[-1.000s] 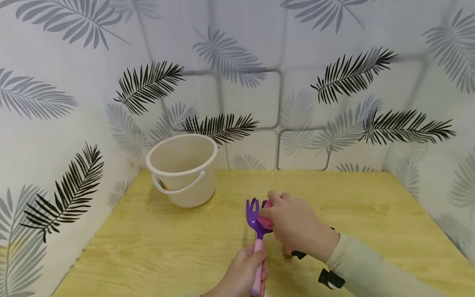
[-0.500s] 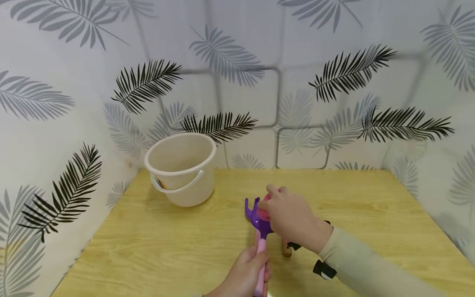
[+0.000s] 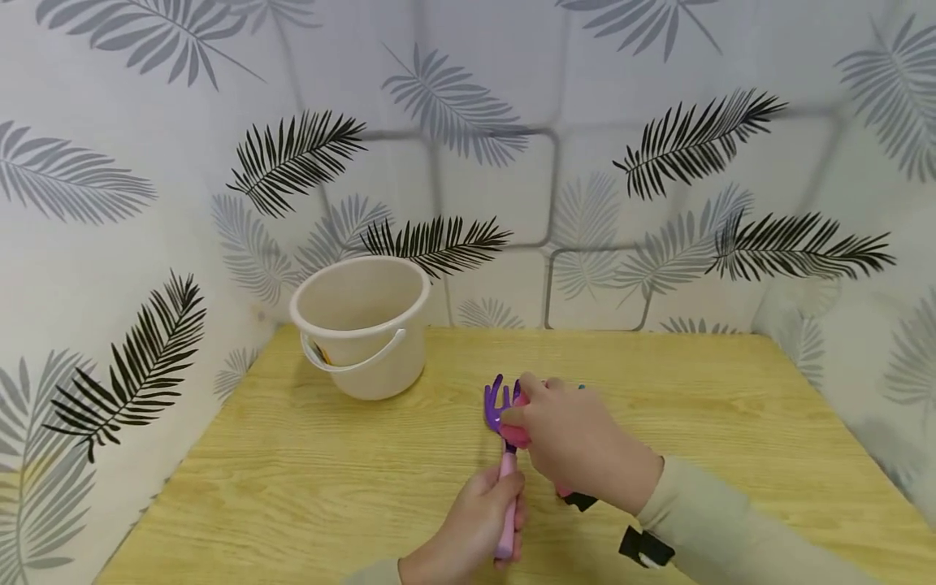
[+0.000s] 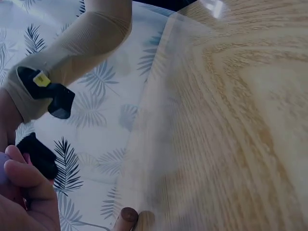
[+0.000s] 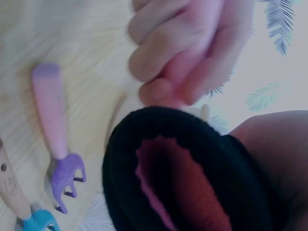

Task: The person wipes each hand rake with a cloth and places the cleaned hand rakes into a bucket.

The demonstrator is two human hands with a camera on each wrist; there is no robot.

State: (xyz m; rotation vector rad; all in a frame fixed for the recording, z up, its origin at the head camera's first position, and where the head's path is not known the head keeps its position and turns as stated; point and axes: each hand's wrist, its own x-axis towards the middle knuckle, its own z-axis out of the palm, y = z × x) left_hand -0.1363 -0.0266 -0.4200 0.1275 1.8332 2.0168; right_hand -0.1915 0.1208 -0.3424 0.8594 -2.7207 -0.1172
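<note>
My left hand (image 3: 468,520) grips the pink handle of a purple-headed garden hand fork (image 3: 508,465). My right hand (image 3: 578,435) pinches what looks like a bunched pink glove (image 3: 515,432) against the fork's purple head. The glove's black cuff (image 5: 115,159) hangs open in the right wrist view, pink inside. Beneath the held fork, a second pink-handled tool, a purple hand rake (image 5: 65,175), lies on the table. Beside it is a blue-headed tool (image 5: 38,220) with a wooden handle, mostly hidden by my right hand in the head view.
A cream bucket (image 3: 376,366) with a white handle stands at the back left of the wood-grain table (image 3: 307,496). Leaf-patterned wallpaper (image 3: 490,195) closes off the back and both sides. A black strap (image 3: 647,548) sits at my right sleeve.
The held fork has swung slightly left and away from me, now overlapping the rake below. My right hand has shifted a little left with the glove, still against the fork's head.
</note>
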